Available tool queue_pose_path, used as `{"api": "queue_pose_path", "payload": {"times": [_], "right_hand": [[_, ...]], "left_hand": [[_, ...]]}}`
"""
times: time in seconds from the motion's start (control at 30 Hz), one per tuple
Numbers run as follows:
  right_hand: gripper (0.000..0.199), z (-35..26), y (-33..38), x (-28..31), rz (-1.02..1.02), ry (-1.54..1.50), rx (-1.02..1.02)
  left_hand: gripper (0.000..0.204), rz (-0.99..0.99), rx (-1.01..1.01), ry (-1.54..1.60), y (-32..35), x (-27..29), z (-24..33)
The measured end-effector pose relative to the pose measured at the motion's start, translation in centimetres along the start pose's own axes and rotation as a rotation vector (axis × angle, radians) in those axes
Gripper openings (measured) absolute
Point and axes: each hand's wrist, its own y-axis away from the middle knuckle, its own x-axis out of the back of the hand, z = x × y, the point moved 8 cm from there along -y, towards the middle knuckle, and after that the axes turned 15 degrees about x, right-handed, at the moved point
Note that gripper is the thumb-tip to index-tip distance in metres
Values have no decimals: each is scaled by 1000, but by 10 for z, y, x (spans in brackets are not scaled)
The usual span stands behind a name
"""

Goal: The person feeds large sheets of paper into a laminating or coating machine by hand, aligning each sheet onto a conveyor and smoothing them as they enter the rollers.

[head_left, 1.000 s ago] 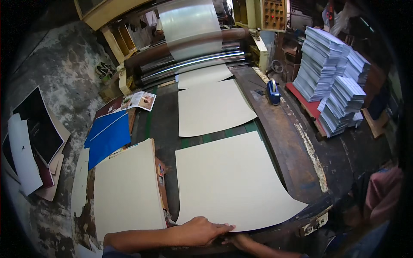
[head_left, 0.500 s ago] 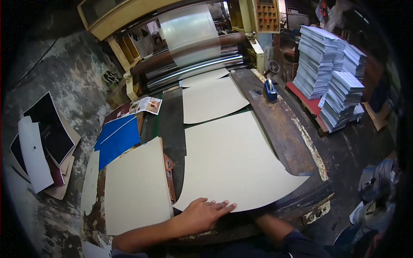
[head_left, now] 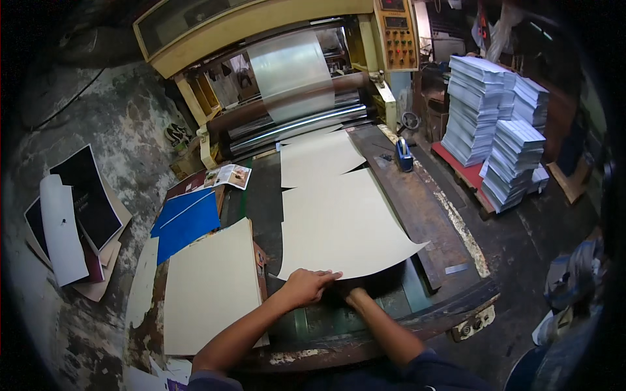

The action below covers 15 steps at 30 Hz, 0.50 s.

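A large cream sheet point(head_left: 339, 221) lies on the dark worktable point(head_left: 430, 215), its near edge curling up off the surface. My left hand point(head_left: 306, 287) rests on that near edge, fingers pointing right, gripping it. My right hand point(head_left: 355, 298) reaches beneath the same edge, and the sheet hides its fingers. A second cream sheet point(head_left: 319, 156) lies behind the first, overlapping it, coming from the rollers point(head_left: 293, 124) of a yellow laminating machine point(head_left: 261, 19). Clear film point(head_left: 290, 75) runs down into the rollers.
A pile of cream sheets point(head_left: 208, 287) sits left of my hands, with blue sheets point(head_left: 186, 221) behind it. Black and white sheets point(head_left: 78, 208) lie on the floor at far left. Tall stacks of printed paper point(head_left: 495, 130) stand at right, and a blue tape dispenser point(head_left: 404, 156) sits on the table.
The front cream sheet has slid nearer and its near edge has lifted. My right hand has gone under that edge. My left hand stays on the sheet.
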Motion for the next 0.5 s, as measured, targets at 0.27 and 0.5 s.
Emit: {"api": "queue_pose_path", "payload": {"times": [0.27,0.5], "right_hand": [[46,-81,210,-78,-483,-20,-339],[38,-53,305,-24,-42,91,-656]], "left_hand": [[78,-234,58,-114,99,-39,41],[55,-195,-22,93,169,-42,59]]}}
